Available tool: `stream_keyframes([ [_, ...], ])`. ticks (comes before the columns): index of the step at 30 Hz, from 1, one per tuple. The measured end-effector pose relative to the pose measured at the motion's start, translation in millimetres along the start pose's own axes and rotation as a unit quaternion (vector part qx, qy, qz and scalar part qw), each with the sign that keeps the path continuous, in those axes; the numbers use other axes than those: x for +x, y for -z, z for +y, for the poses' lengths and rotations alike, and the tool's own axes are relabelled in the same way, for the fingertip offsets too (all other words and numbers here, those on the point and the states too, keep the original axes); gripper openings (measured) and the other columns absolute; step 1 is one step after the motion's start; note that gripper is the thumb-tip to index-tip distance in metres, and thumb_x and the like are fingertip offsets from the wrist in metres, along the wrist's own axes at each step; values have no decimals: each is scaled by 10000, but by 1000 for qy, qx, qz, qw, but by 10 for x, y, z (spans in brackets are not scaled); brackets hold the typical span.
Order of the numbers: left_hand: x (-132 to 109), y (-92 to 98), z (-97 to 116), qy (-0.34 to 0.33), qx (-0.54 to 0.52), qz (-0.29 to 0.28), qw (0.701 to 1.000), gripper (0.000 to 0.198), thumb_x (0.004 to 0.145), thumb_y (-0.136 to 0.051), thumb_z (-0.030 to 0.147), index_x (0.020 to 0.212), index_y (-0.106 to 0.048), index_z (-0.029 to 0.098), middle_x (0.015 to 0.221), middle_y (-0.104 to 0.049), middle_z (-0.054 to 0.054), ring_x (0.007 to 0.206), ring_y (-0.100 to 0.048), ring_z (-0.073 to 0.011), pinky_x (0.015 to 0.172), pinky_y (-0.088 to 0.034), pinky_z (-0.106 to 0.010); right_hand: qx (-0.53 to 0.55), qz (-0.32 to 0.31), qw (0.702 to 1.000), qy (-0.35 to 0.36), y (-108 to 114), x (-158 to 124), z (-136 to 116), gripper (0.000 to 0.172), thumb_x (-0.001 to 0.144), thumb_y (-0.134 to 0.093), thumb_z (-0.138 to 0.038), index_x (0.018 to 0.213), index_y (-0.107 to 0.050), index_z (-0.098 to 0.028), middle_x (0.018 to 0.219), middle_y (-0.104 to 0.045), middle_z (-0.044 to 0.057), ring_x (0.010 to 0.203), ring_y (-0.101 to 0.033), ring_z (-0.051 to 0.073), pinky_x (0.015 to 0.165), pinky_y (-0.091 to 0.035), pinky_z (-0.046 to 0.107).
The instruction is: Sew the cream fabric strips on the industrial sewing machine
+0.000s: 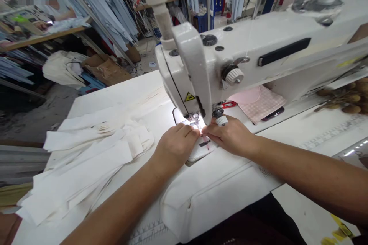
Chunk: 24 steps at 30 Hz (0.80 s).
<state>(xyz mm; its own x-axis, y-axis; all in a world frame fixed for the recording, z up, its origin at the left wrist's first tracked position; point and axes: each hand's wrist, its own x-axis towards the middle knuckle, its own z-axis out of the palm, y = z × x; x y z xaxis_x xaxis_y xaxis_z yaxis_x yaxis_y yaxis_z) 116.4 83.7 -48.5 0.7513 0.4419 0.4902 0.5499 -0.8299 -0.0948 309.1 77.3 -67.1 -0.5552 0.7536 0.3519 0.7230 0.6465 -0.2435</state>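
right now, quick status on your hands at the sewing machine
Left hand and right hand on white fabric piece, either side of presser foot. Pile of white fabric strips off to left, hands not on it.

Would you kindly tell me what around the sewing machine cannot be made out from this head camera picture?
Head view:
- Needle tip: hidden by the left hand and right hand.
- White fabric under the needle: mostly hidden by both hands, so any stitching is unseen.
- Brown lumps: cut off by the right edge.
- Dark flat object beside the pink checked cloth: too small to identify.
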Motion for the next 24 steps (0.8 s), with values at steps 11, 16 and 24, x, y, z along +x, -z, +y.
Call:
stream_keyframes([
  [11, -128, 50, 38, -55, -51, -77, 994, 194, 855, -405, 35, 960, -541, 124, 802, -626, -56, 779, -585, -186, 633, -506, -317, -29, -84, 988, 125, 190, -66, -5, 233, 898, -440, -120, 905, -670, -160, 908, -654, 64, 758, -529, 154, 580, -345, 260],
  [16, -99, 69, 1, -54, -59, -80, 994, 182, 869, -410, 45, 955, -547, 128, 808, -632, -58, 804, -588, -185, 663, -511, -316, -35, -79, 988, 126, 182, -45, 16, 209, 902, -463, -168, 919, -671, -158, 904, -659, 75, 785, -547, 164, 586, -355, 262],
  [24, -71, 26, -137, -63, -49, -38, 996, 188, 880, -401, 65, 964, -551, 142, 840, -641, -57, 718, -589, -160, 595, -491, -299, -45, -39, 996, 71, 138, 12, 29, 246, 916, -468, -305, 899, -692, -205, 702, -619, 47, 713, -523, 162, 663, -413, 284],
])
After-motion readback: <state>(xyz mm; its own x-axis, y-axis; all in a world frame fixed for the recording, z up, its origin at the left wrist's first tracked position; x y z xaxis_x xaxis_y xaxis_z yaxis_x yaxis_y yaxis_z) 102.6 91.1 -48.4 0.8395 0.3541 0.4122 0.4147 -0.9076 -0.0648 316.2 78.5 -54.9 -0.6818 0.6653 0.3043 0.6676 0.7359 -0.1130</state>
